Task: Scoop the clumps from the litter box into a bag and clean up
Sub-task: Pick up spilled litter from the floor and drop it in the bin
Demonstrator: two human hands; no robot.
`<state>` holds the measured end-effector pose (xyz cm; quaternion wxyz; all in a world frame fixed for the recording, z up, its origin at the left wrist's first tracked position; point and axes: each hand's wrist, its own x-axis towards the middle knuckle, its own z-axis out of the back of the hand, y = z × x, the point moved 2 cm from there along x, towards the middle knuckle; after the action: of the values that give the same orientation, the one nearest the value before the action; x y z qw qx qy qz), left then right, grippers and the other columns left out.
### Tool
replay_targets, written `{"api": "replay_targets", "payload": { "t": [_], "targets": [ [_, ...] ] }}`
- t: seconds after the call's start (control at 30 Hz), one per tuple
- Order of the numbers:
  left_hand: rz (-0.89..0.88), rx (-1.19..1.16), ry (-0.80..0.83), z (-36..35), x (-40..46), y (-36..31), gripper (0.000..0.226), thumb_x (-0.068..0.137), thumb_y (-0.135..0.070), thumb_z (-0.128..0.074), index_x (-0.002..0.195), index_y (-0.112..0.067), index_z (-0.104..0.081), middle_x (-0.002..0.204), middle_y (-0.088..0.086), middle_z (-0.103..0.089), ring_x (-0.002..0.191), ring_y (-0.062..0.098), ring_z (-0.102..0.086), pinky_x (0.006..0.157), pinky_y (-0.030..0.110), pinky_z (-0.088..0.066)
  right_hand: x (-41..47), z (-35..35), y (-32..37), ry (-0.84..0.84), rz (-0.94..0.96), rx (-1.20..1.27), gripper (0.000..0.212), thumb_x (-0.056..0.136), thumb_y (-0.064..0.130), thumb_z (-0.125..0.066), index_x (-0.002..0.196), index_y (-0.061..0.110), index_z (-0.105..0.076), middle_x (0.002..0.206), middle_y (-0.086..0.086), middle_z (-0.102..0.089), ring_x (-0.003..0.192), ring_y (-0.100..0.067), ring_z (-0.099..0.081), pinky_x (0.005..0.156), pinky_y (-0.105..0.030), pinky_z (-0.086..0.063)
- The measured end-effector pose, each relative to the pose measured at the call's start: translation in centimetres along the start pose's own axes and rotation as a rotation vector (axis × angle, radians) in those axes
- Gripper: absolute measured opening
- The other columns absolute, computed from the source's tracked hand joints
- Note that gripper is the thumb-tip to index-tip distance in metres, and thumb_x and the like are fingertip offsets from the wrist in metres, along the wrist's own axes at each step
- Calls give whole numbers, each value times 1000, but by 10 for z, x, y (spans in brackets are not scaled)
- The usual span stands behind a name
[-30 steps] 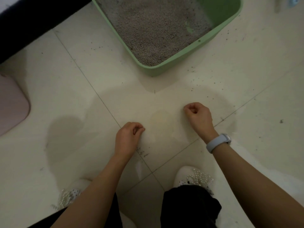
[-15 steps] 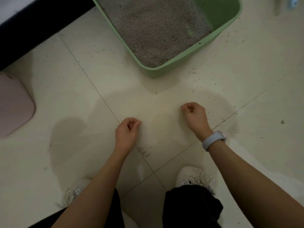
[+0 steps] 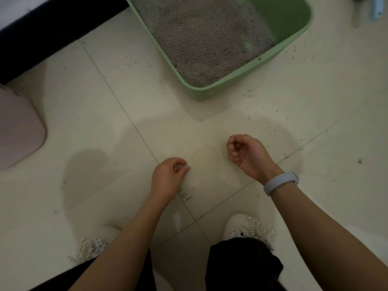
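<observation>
Seemingly, step: picking stray grains off the floor (image 3: 105,122), near the task's end.
Left hand (image 3: 168,177): fingertips pinched together; what they hold is too small to tell.
Right hand (image 3: 245,154): fingers curled in; contents hidden.
Litter box (image 3: 241,82): ahead, well apart from both hands.
Next move: likely the grains (image 3: 185,196) beside the left wrist.
Room: bare tile all round; pink bin (image 3: 19,131) far left.

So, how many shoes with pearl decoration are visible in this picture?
2. One pearl-trimmed shoe is at the lower left, partly behind the left forearm. The other pearl-trimmed shoe is at the lower middle, between the two arms, its heel hidden by dark clothing.
</observation>
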<state>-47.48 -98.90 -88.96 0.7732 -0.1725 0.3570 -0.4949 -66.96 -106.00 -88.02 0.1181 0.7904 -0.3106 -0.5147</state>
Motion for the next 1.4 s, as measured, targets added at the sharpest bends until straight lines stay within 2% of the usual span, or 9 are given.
{"api": "replay_targets", "payload": {
  "t": [0.1,0.3,0.5,0.63,0.73,0.9,1.03,1.23,1.4],
  "targets": [
    [-21,24,-37,-2,0,-1,11,80,-13,-70,89,-6,-71,84,7,-65,74,17,-53,69,21,-35,0,1,-6,-44,-21,-70,27,89,6,-34,66,6,-49,47,0,-49,37,-9,-36,40,-19,-21],
    [-168,108,-47,-6,0,3,4,80,-9,-69,82,-6,-70,82,10,-67,77,26,-62,70,25,-38,1,4,-11,-112,-36,-49,28,90,9,-37,66,7,-51,47,1,-49,36,-8,-37,38,-17,-23],
    [-128,178,-3,-5,4,1,10,89,-17,-59,90,-9,-65,92,8,-66,87,25,-59,71,29,-37,1,3,-13,-142,-50,-48,29,90,9,-37,65,8,-51,47,2,-48,35,-6,-38,35,-15,-24],
    [41,-39,-69,15,17,-5,9,89,-13,-58,89,-6,-62,66,1,-53,63,16,-45,60,24,-27,-1,-5,-12,-175,-76,-134,28,90,8,-39,65,9,-52,52,-1,-47,35,-7,-38,36,-16,-24],
    [-11,-38,-93,48,33,-21,6,90,-13,-57,83,-13,-57,55,-8,-36,52,6,-36,56,25,-23,-4,-29,-4,-120,-95,-356,27,90,5,-40,66,8,-53,58,-3,-47,42,-10,-38,40,-18,-26],
    [-271,160,-26,147,72,-81,5,91,-17,-54,90,-14,-57,62,-13,-36,64,13,-38,59,23,-22,-9,-117,43,95,-29,-649,29,90,3,-41,65,9,-55,59,-4,-49,48,-11,-39,42,-18,-28],
    [-379,296,-104,244,83,-122,5,92,-21,-52,89,-17,-53,65,-16,-35,60,6,-36,57,20,-21,-14,-211,90,213,110,-836,32,92,3,-38,63,10,-51,58,-3,-46,49,-11,-37,39,-15,-27],
    [-261,144,-483,391,64,-104,10,89,-13,-54,79,-15,-53,56,-7,-44,54,5,-41,55,22,-25,-29,-370,131,351,269,-933,29,89,2,-41,64,9,-55,59,-5,-49,49,-13,-40,39,-16,-30],
    [-83,181,-748,474,33,-28,11,91,-12,-51,80,-10,-54,71,0,-51,62,10,-46,61,22,-36,-49,-503,108,450,341,-855,25,87,1,-45,65,4,-55,60,-7,-49,49,-14,-39,44,-19,-29]
  ]
}}
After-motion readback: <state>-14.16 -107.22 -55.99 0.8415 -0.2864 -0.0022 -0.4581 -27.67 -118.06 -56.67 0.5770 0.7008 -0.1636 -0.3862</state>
